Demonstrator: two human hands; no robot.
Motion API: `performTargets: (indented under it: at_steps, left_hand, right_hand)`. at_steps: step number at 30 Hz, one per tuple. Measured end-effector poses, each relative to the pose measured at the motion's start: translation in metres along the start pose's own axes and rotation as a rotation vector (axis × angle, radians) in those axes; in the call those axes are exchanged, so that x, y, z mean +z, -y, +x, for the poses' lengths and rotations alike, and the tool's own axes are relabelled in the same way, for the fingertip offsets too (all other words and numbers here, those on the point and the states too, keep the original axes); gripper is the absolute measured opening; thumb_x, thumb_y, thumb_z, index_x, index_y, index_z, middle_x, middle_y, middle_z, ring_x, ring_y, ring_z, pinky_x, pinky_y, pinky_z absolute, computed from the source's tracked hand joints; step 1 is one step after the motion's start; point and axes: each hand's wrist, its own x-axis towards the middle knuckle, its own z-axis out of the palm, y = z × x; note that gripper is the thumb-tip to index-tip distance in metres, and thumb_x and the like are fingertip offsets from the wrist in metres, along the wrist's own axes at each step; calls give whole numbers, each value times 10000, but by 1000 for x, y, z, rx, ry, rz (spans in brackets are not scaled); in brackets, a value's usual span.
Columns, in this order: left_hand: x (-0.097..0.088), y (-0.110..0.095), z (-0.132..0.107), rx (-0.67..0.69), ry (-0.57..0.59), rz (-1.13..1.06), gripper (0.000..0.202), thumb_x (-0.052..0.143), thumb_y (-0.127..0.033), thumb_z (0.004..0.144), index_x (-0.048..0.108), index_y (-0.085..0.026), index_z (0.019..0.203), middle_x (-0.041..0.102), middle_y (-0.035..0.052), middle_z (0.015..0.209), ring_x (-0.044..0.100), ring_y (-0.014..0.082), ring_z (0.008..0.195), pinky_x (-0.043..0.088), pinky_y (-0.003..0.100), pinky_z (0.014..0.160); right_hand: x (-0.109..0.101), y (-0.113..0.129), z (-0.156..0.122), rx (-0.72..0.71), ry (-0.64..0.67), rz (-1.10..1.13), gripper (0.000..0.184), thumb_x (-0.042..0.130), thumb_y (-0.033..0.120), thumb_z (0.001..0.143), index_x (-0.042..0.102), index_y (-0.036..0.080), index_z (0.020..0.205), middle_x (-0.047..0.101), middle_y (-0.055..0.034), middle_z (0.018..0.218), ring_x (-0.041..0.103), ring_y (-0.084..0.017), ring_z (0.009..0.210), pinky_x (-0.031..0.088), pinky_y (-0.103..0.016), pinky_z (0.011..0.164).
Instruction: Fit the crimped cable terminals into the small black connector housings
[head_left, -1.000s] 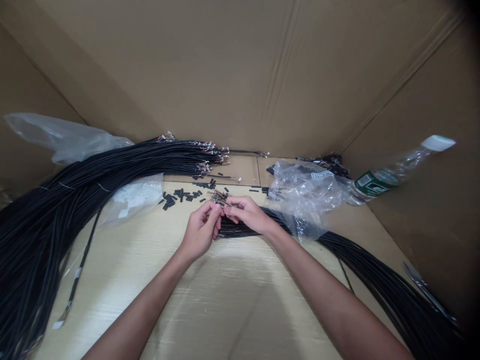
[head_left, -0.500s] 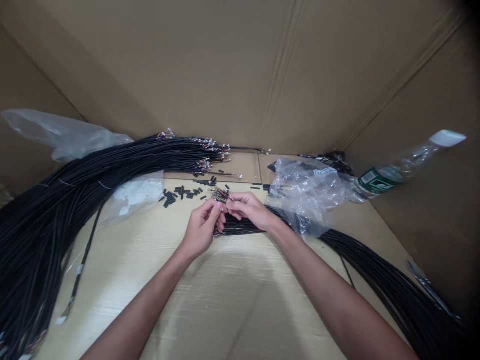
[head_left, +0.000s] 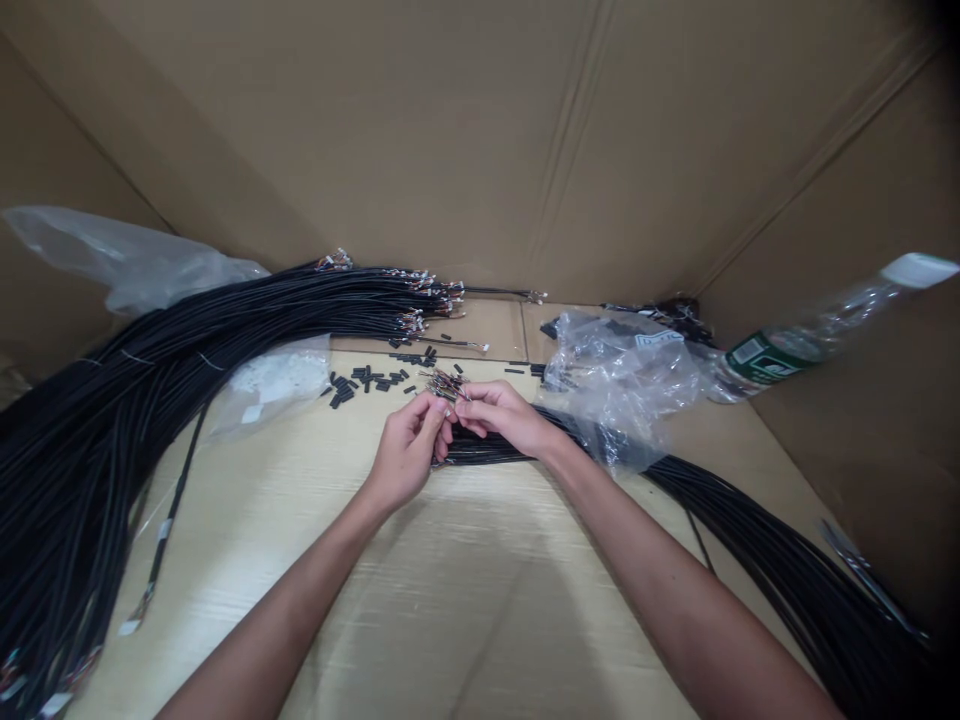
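My left hand (head_left: 406, 452) and my right hand (head_left: 504, 415) meet at the middle of a cardboard surface (head_left: 420, 600), fingertips pinched together. Between them fans a tuft of thin wire ends with metal tips (head_left: 445, 384), the end of a black cable bundle (head_left: 750, 545) that runs from under my hands off to the lower right. Both hands are closed on those ends. Several short black sleeve pieces (head_left: 367, 380) lie scattered just beyond my left hand.
A large sheaf of black cables (head_left: 150, 370) sweeps from the left edge to the back centre. Clear plastic bags lie at left (head_left: 127, 260), under those cables (head_left: 281, 378) and at right (head_left: 619, 375). A plastic bottle (head_left: 810, 335) leans at right. Cardboard walls (head_left: 480, 140) enclose everything.
My hands have stayed pinched on the wire ends and shifted slightly farther from me; the view has drifted a little, so the bottle and bags sit slightly differently.
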Motion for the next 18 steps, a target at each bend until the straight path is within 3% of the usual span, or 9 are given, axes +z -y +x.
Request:
performTargets:
  at_steps: [18]
  left_hand:
    - [4, -3, -5, 72, -66, 191, 342, 552, -450, 1089, 590, -182, 879, 582, -26, 662, 535, 91, 514, 432, 214, 527]
  right_hand:
    - [2, -3, 1, 3, -47, -42, 280, 657, 332, 913, 574, 170, 700, 513, 30, 590, 430, -106, 559, 300, -265, 565]
